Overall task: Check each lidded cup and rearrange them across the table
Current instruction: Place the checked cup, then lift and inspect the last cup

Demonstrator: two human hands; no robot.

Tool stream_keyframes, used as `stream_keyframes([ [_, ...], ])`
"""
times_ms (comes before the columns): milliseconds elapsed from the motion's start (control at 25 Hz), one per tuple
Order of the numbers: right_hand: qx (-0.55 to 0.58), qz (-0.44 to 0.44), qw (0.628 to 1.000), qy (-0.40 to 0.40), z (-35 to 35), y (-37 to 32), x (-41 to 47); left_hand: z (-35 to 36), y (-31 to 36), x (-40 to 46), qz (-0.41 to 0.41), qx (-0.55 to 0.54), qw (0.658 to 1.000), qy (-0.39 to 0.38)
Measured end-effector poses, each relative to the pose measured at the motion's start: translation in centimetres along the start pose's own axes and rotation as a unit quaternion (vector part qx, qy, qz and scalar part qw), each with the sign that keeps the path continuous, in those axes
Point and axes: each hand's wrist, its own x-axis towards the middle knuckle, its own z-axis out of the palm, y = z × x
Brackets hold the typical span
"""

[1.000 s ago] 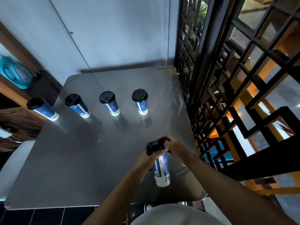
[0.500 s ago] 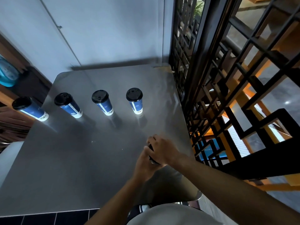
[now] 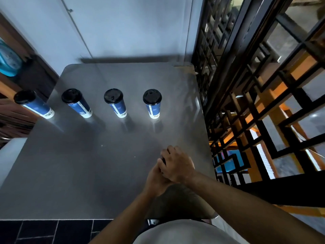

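Several blue paper cups with black lids stand in a row across the far half of the grey table: the leftmost cup at the table's left edge, then a second cup, a third cup and the rightmost cup. Near the front right, both my hands cover one more lidded cup, of which only a dark sliver of lid shows. My right hand lies palm-down over its lid. My left hand wraps its side from below.
A black wooden lattice screen runs along the table's right edge. A pale wall stands behind the far edge. A white seat and a dark wooden shelf with a teal object are on the left. Dark floor tiles show below the front edge.
The held cup's blue body and lid showed between my hands a second ago. My right hand has since come down over the lid, and both hands now hide the cup.
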Motion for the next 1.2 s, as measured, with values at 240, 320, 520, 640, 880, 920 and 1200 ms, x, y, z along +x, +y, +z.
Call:
stream_keyframes([
  [240,0.025,0.021,0.999,0.013,-0.4,-0.3,-0.1,0.4,0.2,0.2,-0.098,-0.152,0.983,0.020],
  [320,0.034,0.031,0.999,0.002,-0.5,-0.4,-0.1,0.6,-0.3,-0.3,-0.144,-0.161,0.975,0.047],
  [520,0.215,0.076,0.971,-0.074,-1.9,0.5,1.0,0.6,-0.3,-0.3,-0.175,-0.278,0.936,0.124],
  [640,0.377,0.110,0.915,-0.091,-3.4,2.2,1.6,-0.8,-0.1,-0.2,-0.252,-0.431,0.852,0.155],
  [880,0.620,0.237,0.743,-0.084,-4.6,2.7,2.1,-5.4,1.3,0.4,-0.324,-0.583,0.734,0.126],
  [920,0.627,0.248,0.734,-0.087,-4.5,2.8,2.0,-5.7,1.5,0.7,-0.341,-0.602,0.712,0.120],
  [1200,0.640,0.345,0.680,-0.095,-2.0,3.0,0.8,-5.5,0.5,2.5,-0.384,-0.756,0.529,0.039],
])
